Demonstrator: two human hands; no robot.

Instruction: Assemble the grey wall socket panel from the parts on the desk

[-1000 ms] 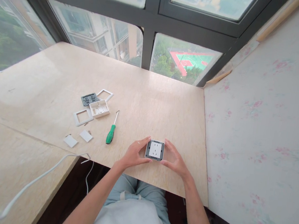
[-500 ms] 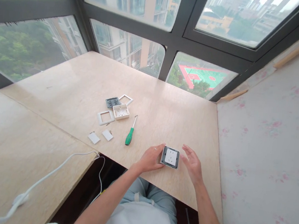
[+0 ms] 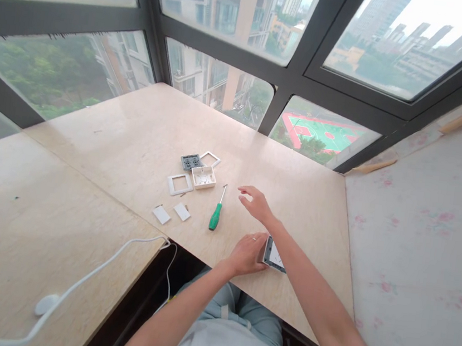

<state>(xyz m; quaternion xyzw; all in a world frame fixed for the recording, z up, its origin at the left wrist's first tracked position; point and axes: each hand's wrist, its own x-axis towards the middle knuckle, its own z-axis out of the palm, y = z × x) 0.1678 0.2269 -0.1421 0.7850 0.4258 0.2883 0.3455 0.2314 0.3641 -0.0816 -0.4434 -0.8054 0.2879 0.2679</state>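
Since before, the right hand (image 3: 256,203) has moved from beside the wall socket (image 3: 275,255) to near the green-handled screwdriver (image 3: 215,216). Its fingers (image 3: 247,189) are bent, a little apart and empty. The left hand (image 3: 247,255) holds the wall socket near the front edge of the table (image 3: 136,122). The right arm (image 3: 310,278) hides part of it.

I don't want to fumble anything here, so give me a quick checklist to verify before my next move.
1. Socket unit steadied: ok, the left hand grips its left side.
2. Right hand free: ok, no object shows in it.
3. Green screwdriver uncovered: ok, it lies to the left of the right hand.
4. Socket face fully in sight: not ok, the right forearm covers part of it.
5. Socket unit's far right edge undamaged: cannot tell, hidden behind that forearm.
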